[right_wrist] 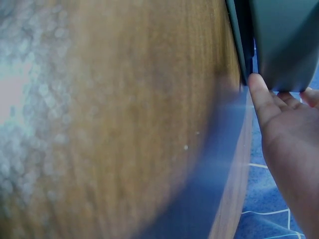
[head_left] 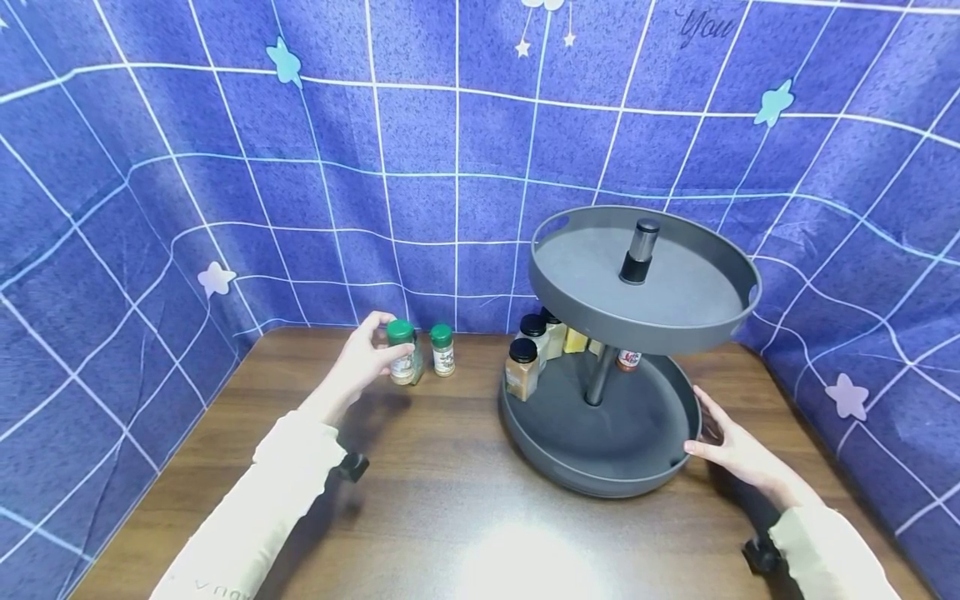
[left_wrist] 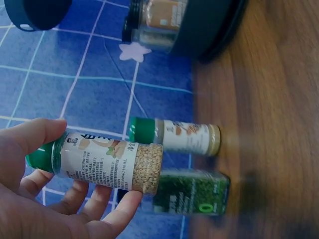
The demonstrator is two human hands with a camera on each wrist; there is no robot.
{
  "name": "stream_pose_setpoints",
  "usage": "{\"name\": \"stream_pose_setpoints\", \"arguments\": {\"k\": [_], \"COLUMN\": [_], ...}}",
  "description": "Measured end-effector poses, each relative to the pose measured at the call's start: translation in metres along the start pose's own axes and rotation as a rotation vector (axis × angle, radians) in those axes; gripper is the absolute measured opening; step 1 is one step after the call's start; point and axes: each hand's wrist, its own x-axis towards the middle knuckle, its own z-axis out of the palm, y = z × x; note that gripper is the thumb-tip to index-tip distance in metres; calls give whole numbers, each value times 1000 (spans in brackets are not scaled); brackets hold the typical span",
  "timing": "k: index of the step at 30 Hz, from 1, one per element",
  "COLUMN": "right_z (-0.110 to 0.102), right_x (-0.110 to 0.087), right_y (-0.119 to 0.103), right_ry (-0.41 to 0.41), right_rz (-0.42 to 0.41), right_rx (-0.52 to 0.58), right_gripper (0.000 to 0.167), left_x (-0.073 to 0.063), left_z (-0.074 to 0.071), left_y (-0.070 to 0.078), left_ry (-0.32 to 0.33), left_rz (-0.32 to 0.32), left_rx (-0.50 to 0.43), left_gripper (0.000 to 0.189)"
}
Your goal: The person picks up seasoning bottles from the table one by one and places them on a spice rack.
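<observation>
The left hand (head_left: 367,354) pinches a green-capped jar (head_left: 401,367) between thumb and fingers, near the far edge of the wooden table (head_left: 420,500), left of that edge's middle. The jar holds pale seeds behind a white label, and its base appears raised off the wood. Just behind it, partly hidden in the head view, a clear jar of green flakes (left_wrist: 192,193) stands upright, and a smaller green-capped shaker (head_left: 442,354) stands to its right, also upright near the far edge.

The right hand (head_left: 738,454) has thumb and fingers spread against the outer right side of the lower tier of a grey two-tier turntable (head_left: 592,458), toward the table's far right corner. On that tier, a black-capped jar of tan powder (head_left: 522,375) stands by the left rim; more jars follow behind it, partly under the upper tier (head_left: 585,258), along with a red-labelled jar (head_left: 628,360) near the back rim
</observation>
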Motion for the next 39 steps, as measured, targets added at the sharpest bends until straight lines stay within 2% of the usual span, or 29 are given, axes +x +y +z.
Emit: {"name": "stream_pose_setpoints", "arguments": {"k": [7,15,23,39], "right_z": [1,0,1,1], "right_x": [0,-1,1,1], "right_y": [0,1,0,0], "right_ry": [-2,-3,-2,-4], "right_rz": [-21,-5,-25,-14], "right_rx": [1,1,-1,-4], "right_gripper": [84,84,84,85], "left_x": [-1,-3,-2,-7], "left_z": [8,17,28,55], "left_y": [13,26,36,57], "left_ry": [-40,-75,-122,-213], "left_rz": [26,34,43,81], "left_rx": [-2,12,-29,-57], "left_gripper": [46,47,47,43]}}
